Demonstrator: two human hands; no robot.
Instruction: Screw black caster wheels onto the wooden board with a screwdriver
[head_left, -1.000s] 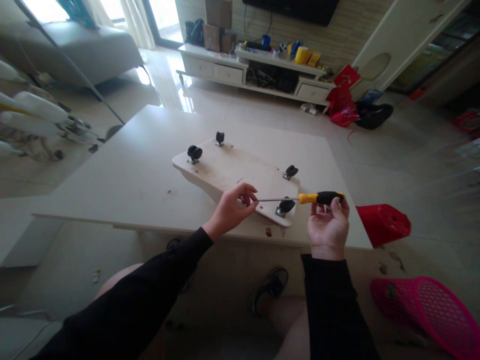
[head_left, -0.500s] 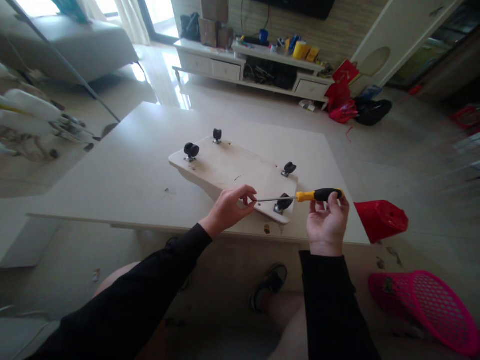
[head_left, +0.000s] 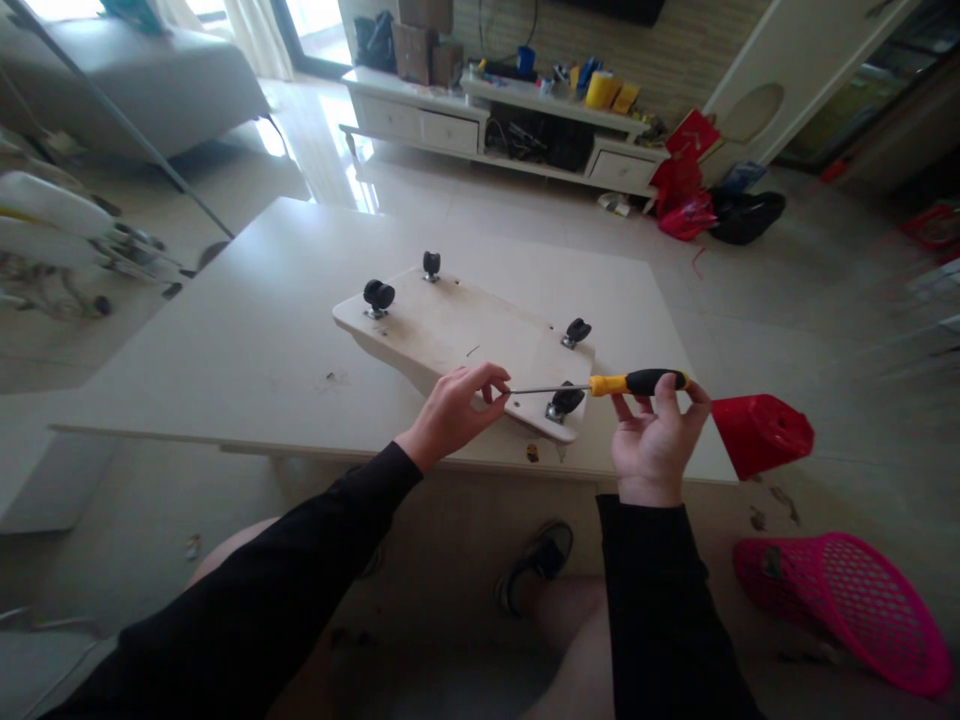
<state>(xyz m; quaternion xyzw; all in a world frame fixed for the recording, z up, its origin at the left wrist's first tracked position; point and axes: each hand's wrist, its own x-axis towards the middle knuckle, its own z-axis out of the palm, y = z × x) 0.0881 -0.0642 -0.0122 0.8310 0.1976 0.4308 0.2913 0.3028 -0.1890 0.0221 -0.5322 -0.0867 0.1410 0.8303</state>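
Note:
My right hand (head_left: 658, 432) is closed around the yellow and black handle of a screwdriver (head_left: 637, 383), held level with its shaft pointing left. At the shaft's tip, the thumb and fingers of my left hand (head_left: 465, 405) pinch together; whether a screw sits between them is too small to tell. Beneath the shaft lies a white board (head_left: 465, 325) with black caster wheels facing up at its corners. The nearest caster (head_left: 564, 400) stands just behind the shaft. A small dark hole (head_left: 517, 404) shows in the board close to my left fingertips.
The board rests on a white table (head_left: 247, 340). A small yellow and dark piece (head_left: 532, 453) lies near the table's front edge. Right of the table are a red bin (head_left: 761, 435) and a pink mesh basket (head_left: 847, 610). A low white cabinet (head_left: 450, 130) stands at the back.
The fingers of my right hand have shifted slightly on the screwdriver handle. My left hand keeps its pinch at the tip. The whole view has moved a little.

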